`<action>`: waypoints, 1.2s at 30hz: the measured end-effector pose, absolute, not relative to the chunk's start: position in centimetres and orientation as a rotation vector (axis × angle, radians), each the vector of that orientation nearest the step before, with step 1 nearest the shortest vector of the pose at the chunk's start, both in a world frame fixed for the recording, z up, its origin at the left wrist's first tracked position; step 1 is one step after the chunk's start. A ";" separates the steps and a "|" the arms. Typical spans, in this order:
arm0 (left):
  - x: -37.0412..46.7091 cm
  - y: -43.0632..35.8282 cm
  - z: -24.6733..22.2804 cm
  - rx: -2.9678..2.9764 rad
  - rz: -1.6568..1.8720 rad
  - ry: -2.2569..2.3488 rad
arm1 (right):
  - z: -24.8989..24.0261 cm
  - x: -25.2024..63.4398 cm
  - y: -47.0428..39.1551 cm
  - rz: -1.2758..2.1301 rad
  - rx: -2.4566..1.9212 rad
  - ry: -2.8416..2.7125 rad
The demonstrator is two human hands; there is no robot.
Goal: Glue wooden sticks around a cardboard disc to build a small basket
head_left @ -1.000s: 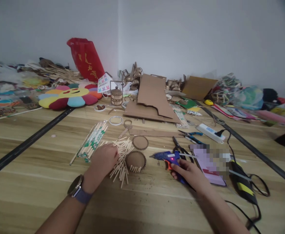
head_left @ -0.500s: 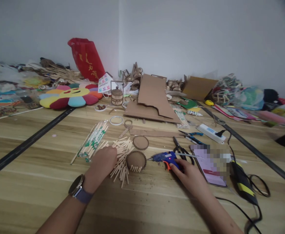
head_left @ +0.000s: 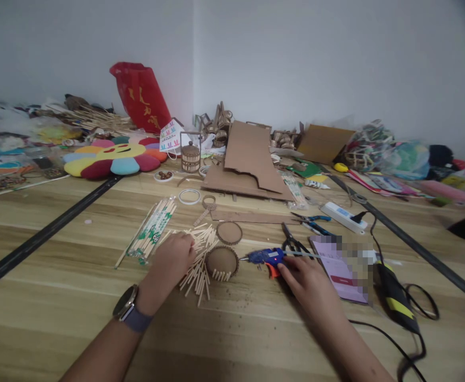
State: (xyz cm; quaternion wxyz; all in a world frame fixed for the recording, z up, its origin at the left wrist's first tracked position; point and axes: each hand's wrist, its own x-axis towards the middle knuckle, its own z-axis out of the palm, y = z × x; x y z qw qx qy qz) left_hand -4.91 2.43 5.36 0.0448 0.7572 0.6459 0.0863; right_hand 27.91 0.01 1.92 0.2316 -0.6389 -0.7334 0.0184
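My left hand (head_left: 173, 257), with a watch on its wrist, is closed at the left side of a loose pile of short wooden sticks (head_left: 200, 276). Anything between its fingertips is hidden. Beside the pile lies a round cardboard base (head_left: 221, 258) with a ridged rim and several short sticks standing along its near edge. A similar cardboard disc (head_left: 229, 232) is just behind it. My right hand (head_left: 310, 281) holds the back of a blue glue gun (head_left: 264, 257) with an orange trigger. Its nozzle points left, close to the base's rim, and a glue stick juts out behind.
Packaged sticks (head_left: 152, 233) lie left. Scissors (head_left: 291, 239), pliers (head_left: 312, 218), a phone (head_left: 341, 278) and a power strip (head_left: 344, 216) are on the right, with cables nearby. Cardboard sheets (head_left: 250, 154), a small lidded basket (head_left: 191, 157) and a flower cushion (head_left: 116, 154) stand farther back.
My left hand has lifted and shifted slightly right, its fingertips turning more into view. My right hand has slid a little back along the glue gun. The cardboard base stays put.
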 end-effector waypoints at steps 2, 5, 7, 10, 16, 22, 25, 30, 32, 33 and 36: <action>-4.5 2.2 5.7 2.230 0.641 1.835 | 2.3 27.7 -0.2 -0.054 -1.610 -2.006; -3.4 1.2 6.1 1.992 1.027 1.375 | 3.2 26.4 -0.8 -0.031 -1.361 -2.034; -2.5 0.2 6.2 1.803 1.030 1.087 | 4.0 25.1 -1.3 0.074 -1.214 -2.072; -1.3 -1.0 6.1 1.680 0.960 0.881 | 5.1 22.7 -2.2 0.252 -1.043 -2.100; -0.2 -1.8 5.6 1.570 0.819 0.797 | 6.7 19.4 -2.7 0.532 -0.893 -2.018; -1.4 -0.8 5.7 1.743 0.994 1.091 | 5.6 19.5 -1.1 0.694 -0.998 -1.879; -2.7 0.5 5.2 2.008 1.052 1.219 | 4.1 19.9 -0.4 0.823 -1.090 -1.894; -3.5 2.3 2.9 2.405 0.676 1.247 | 2.7 19.9 0.0 0.802 -1.096 -2.085; -3.2 2.4 2.1 2.461 0.562 1.278 | 2.6 19.7 0.1 0.756 -1.077 -2.134; -3.0 2.4 1.7 2.478 0.531 1.288 | 2.5 19.6 0.1 0.737 -1.071 -2.153; -2.5 2.4 1.3 2.492 0.515 1.304 | 2.4 19.5 0.2 0.687 -1.053 -2.191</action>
